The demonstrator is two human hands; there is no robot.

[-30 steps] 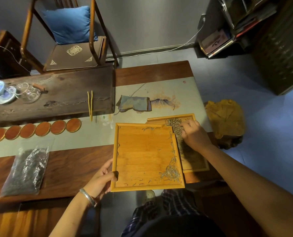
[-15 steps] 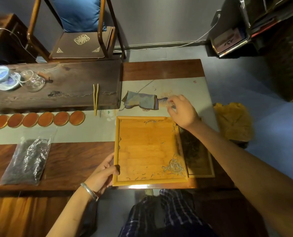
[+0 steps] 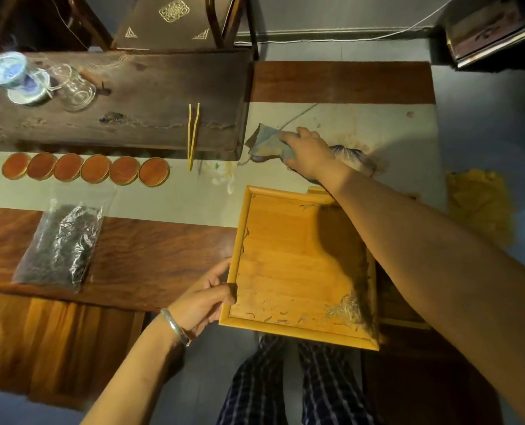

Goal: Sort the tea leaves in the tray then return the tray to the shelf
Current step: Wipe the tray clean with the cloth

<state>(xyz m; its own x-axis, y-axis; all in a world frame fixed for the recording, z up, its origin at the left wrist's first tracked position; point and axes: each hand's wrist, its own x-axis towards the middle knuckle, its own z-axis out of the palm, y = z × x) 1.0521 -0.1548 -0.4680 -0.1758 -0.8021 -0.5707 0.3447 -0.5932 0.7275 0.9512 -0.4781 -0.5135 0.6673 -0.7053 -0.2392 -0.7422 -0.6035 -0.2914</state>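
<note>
A light wooden tray [image 3: 288,259] lies at the table's near edge, partly over a second tray [image 3: 399,314] that is mostly hidden under my right arm. Pale tea leaves [image 3: 347,308] are heaped in its near right corner, with loose strands along the near rim. My left hand [image 3: 204,297] grips the tray's left rim. My right hand [image 3: 308,153] reaches beyond the tray and rests on a folded grey-blue cloth [image 3: 265,142] on the cream runner; whether its fingers hold the cloth I cannot tell.
Bamboo tongs [image 3: 193,134] lie on a dark wooden board [image 3: 138,99] at the back left, with glass and porcelain cups [image 3: 37,81]. Six round coasters [image 3: 84,170] line the runner. A clear bag of dark tea [image 3: 61,243] lies left. A yellow stool [image 3: 478,204] stands right.
My right hand has left the tea in the second tray and moved away and left onto the cloth. My left hand keeps hold of the tray; the view has tilted down.
</note>
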